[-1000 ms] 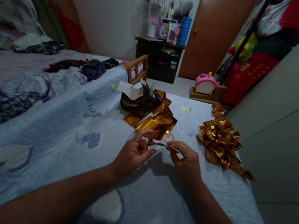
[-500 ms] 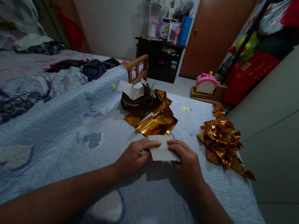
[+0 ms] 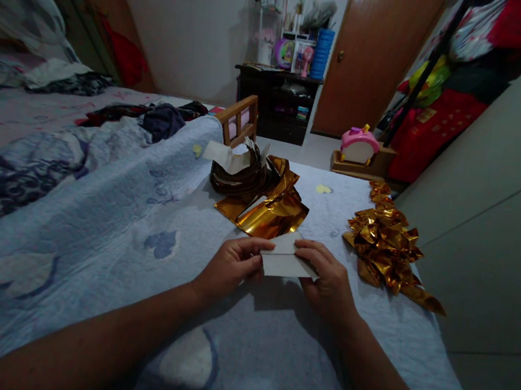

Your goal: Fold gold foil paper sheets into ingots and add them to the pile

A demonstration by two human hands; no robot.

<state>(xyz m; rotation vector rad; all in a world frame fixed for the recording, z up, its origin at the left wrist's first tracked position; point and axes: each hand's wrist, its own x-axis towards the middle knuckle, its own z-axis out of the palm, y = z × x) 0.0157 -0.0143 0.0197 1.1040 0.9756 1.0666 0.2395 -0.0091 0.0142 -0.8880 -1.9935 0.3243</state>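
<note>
Between my two hands is a sheet of paper (image 3: pixel 286 266), its pale side facing me, with a fold line running across it. My left hand (image 3: pixel 236 262) pinches its left edge, thumb below and fingers above. On the opposite edge my right hand (image 3: pixel 327 275) grips it, fingers bent over the top. Just beyond the paper lie loose shiny gold sheets (image 3: pixel 271 216) beside a curled stack of paper (image 3: pixel 238 175) with pale and dark brown sides. To the right of my right hand sits a pile of folded gold paper pieces (image 3: pixel 384 244).
A pale blue quilt (image 3: pixel 121 291) with heart shapes covers the bed under my hands. Clothes (image 3: pixel 163 120) lie on the left. Past the bed's far edge stand a dark cabinet (image 3: pixel 275 102) and a pink toy (image 3: pixel 360 146). A pale panel (image 3: pixel 499 213) rises on the right.
My left hand has shifted slightly left along the paper's edge, and the paper's upper part now tilts up more. Both hands keep hold of it. The gold sheets and pile stay put.
</note>
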